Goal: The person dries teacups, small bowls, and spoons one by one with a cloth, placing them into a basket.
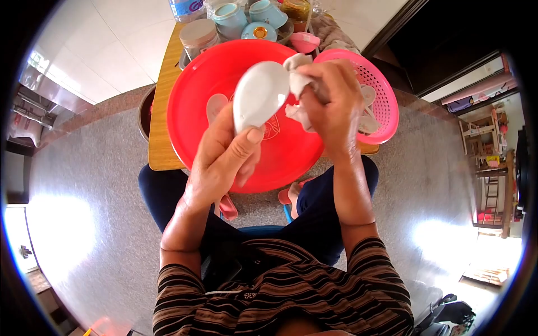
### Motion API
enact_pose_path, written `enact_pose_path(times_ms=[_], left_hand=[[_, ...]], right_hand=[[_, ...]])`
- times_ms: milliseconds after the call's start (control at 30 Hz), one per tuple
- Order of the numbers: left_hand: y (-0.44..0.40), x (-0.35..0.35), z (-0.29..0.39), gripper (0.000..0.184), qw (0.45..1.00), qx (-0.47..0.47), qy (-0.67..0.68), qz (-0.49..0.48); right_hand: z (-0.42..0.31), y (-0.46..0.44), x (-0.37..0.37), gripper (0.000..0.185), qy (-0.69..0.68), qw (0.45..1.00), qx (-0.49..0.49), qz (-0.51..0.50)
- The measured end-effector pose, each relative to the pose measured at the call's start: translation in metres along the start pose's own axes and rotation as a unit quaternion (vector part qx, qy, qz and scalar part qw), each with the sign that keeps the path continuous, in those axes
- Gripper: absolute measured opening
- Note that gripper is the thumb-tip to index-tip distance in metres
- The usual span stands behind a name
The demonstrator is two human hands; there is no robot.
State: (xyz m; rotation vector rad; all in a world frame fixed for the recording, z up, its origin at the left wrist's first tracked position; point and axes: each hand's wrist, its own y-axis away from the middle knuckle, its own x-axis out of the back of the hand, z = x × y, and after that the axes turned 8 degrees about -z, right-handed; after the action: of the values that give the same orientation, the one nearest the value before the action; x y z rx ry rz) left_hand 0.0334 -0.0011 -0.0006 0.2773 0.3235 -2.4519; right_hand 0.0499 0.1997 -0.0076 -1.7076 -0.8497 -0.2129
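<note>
My left hand (221, 157) grips a glossy white soup spoon (260, 92) by its handle end, thumb on top, with the broad bowl tilted up and away from me. My right hand (338, 103) is closed around a crumpled white cloth (300, 84), just right of the spoon's bowl. Whether the cloth touches the spoon I cannot tell. Beneath both hands is a large red basin (190, 134), where another pale spoon (216, 105) lies at the left, partly hidden by my fingers. To the right, a pink perforated basket (386, 109) holds white spoons (368, 120), partly covered by my right hand.
A wooden table (161, 140) carries the basin and basket. At its back stand light-blue cups (230, 21), a lidded jar (198, 36), a plastic bottle (186, 8) and a small pink dish (305, 41). A dark bowl (145, 112) sits beyond the table's left edge.
</note>
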Motion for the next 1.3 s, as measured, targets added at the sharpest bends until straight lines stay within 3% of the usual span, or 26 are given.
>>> enact_pose_path(times_ms=[133,200,267,333,400,467,500,667,767,800,867,933,1067,1133,1167,1267,1300], left_hand=[[-0.005,0.010,-0.003,0.029,0.988,0.007,-0.149,0.035],[-0.007,0.008,-0.007,0.025,0.986,0.022,-0.165,0.034],[-0.008,0.007,-0.016,0.021,0.982,0.038,-0.181,0.029],[-0.005,0.006,-0.025,0.016,0.986,-0.006,-0.168,0.009],[-0.002,0.005,-0.018,0.017,0.981,0.012,-0.192,-0.015],[0.000,0.002,-0.008,0.021,0.969,0.046,-0.236,-0.060],[0.000,-0.001,-0.009,0.025,0.976,0.023,-0.210,-0.059],[0.000,-0.001,-0.005,0.031,0.996,0.046,-0.071,-0.039],[-0.004,-0.001,-0.008,0.032,0.998,0.064,0.006,0.002],[-0.005,-0.001,-0.010,0.030,0.996,0.072,0.038,0.033],[-0.001,0.007,-0.017,0.027,0.996,0.043,0.072,0.032],[0.002,0.014,-0.014,0.025,0.998,0.044,0.020,-0.034],[0.003,0.010,-0.013,0.032,0.987,0.034,-0.140,-0.069],[0.004,0.003,-0.004,0.034,0.988,0.029,-0.130,-0.072],[0.004,0.002,-0.001,0.034,0.994,0.033,-0.079,-0.062],[0.004,0.003,-0.001,0.035,0.997,0.046,-0.023,-0.050],[0.004,0.006,-0.003,0.035,0.997,0.051,-0.020,-0.049]], right_hand=[[-0.002,-0.006,0.018,0.023,-0.109,0.993,-0.016,0.032],[-0.012,0.001,0.015,0.034,-0.155,0.988,0.000,-0.006],[-0.032,0.003,0.011,0.038,-0.108,0.989,0.079,-0.062],[-0.040,0.009,0.002,0.041,-0.095,0.990,0.067,-0.077],[-0.032,0.005,0.005,0.032,-0.097,0.990,0.076,-0.064],[-0.018,0.000,0.010,0.016,-0.171,0.982,-0.043,-0.068],[-0.012,-0.001,0.012,0.015,-0.214,0.968,-0.101,-0.084],[-0.012,0.007,-0.001,0.018,-0.271,0.956,-0.103,-0.052],[-0.031,0.007,0.002,0.026,-0.139,0.990,0.022,-0.028],[-0.036,0.011,0.000,0.026,-0.138,0.990,0.021,-0.028],[-0.043,0.017,-0.005,0.029,-0.119,0.986,0.092,-0.075],[-0.038,0.012,-0.006,0.030,-0.096,0.986,0.124,-0.055],[-0.025,0.001,0.008,0.018,-0.137,0.989,0.032,-0.039],[-0.017,0.004,0.009,0.018,-0.272,0.953,-0.111,-0.076],[-0.018,0.005,0.008,0.024,-0.286,0.945,-0.132,-0.092],[-0.026,0.006,0.000,0.024,-0.292,0.952,-0.081,-0.048],[-0.027,0.005,0.002,0.024,-0.234,0.970,-0.025,-0.065]])
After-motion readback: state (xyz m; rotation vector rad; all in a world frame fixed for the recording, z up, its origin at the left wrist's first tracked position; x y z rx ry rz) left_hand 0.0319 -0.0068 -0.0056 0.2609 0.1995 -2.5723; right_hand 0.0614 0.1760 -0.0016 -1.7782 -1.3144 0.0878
